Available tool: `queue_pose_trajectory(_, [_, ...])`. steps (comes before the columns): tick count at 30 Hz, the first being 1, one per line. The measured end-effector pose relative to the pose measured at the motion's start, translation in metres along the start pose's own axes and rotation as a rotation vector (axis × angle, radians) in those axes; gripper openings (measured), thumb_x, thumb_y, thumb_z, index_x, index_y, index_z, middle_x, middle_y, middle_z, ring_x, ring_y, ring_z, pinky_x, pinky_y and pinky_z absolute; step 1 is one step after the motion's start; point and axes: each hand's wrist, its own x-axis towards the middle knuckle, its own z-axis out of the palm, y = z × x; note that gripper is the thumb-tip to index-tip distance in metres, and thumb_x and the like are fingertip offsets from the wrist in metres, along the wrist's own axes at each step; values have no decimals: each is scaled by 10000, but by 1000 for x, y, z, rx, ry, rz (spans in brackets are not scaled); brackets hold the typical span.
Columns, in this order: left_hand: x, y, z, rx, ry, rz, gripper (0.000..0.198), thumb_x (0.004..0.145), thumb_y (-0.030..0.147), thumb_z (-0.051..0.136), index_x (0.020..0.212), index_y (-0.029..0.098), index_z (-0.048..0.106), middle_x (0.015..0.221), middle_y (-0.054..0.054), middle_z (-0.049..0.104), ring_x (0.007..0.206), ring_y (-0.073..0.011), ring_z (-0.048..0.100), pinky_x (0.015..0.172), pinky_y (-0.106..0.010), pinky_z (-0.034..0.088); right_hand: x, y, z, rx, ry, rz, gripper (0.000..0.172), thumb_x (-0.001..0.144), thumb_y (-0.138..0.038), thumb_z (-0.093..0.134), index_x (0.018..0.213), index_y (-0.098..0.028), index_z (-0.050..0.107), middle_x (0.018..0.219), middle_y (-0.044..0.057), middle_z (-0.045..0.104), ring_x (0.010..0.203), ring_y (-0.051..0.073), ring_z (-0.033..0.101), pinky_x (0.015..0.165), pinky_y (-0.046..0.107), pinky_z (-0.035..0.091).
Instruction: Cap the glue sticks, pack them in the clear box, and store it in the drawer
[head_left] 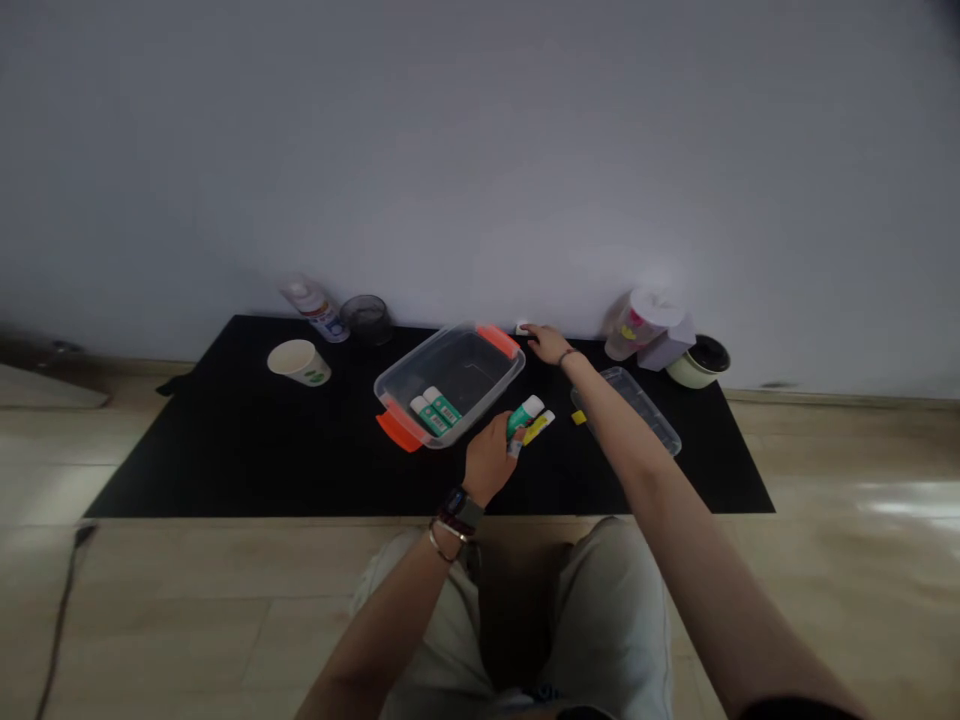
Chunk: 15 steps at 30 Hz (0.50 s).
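Left hand (487, 458) gripped green glue stick (517, 420), yellow stick (537, 429). Pick-up step, likely: right hand (549, 345) touched white thing (520, 329) (pinching? couldn't tell), needed care.

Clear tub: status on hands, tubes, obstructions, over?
Left hand gripping green tube. Right hand at small white item by wall. Two green tubes in clear tub. Right forearm partly hides clear plastic piece.
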Motion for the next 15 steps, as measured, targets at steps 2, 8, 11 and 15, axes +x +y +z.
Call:
queue_pose_trajectory(2, [-2,-3,-3,-24,-6,-21,320,1001,358,423,1263,209,531,1143,-132,705,1033,-262,697,841,-358,547,11,-6,17,-21,-31,59,530,973,-246,468,1502,-218,440,1389,178,566,1246,297,546,1030,434,419])
queue_pose_trajectory(8, [-6,-9,-5,-56,-62,-22,327,1003,352,422,1266,188,524,1132,-137,701,1057,-257,689,874,-367,544,25,-16,43,-71,-63,148,568,984,-378,455,1533,-250,387,1471,220,466,1340,364,451,1052,548,369])
queue_pose_trajectory(11, [-7,-10,-4,-66,-58,-4,329,1003,354,419,1269,190,522,1156,-138,695,1065,-256,687,887,-372,544,26,-20,45,-82,-34,129,563,993,-370,432,1536,-232,376,1487,230,440,1370,371,405,1078,566,318])
queue_pose_trajectory(15, [-8,-8,-4,-90,-64,-21,321,1001,361,426,1266,211,528,1162,-127,695,1063,-254,689,879,-365,547,20,-20,37,-84,43,79,527,1004,-314,404,1519,-207,384,1416,220,509,1323,347,435,1070,496,330])
